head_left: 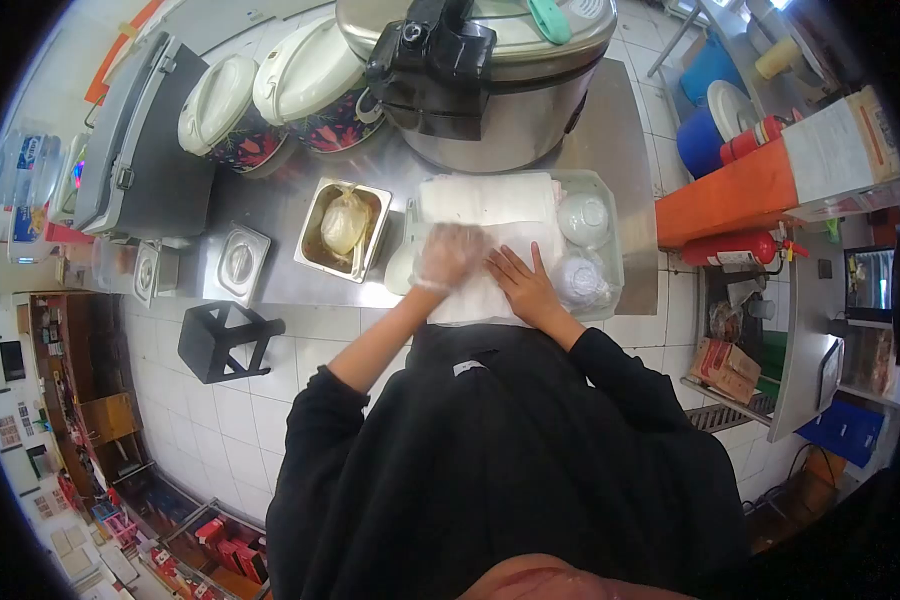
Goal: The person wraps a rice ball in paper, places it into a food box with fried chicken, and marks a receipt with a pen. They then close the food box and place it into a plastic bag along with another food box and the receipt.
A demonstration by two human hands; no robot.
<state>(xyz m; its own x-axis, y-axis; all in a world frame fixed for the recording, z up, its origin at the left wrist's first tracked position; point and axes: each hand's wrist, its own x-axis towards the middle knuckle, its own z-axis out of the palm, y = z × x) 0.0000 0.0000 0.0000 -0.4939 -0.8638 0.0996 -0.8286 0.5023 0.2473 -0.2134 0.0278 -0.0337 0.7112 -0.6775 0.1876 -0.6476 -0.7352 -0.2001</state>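
My left hand (pixel 454 256) is over the white sheets and smeared by motion; it seems to wear a clear plastic glove, and its fingers cannot be made out. Beside it my right hand (pixel 526 287), bare, lies with its fingers stretched out on the near stack of white sheets (pixel 475 298). Another stack of white sheets (pixel 485 198) is behind, towards the cooker. Both stacks are in a translucent plastic tray (pixel 613 215). Along the tray's right side are a clear round container (pixel 583 220) and a second clear, rounded item (pixel 582 280), close to my right hand.
A steel pan (pixel 304 232) left of the tray holds a tied plastic bag (pixel 346 222). Behind stand a large cooker (pixel 515 125) and two flowered pots (pixel 232 112) with white lids. Lidded steel containers (pixel 240 262) line the left. A black stool (pixel 210 343) stands on the floor.
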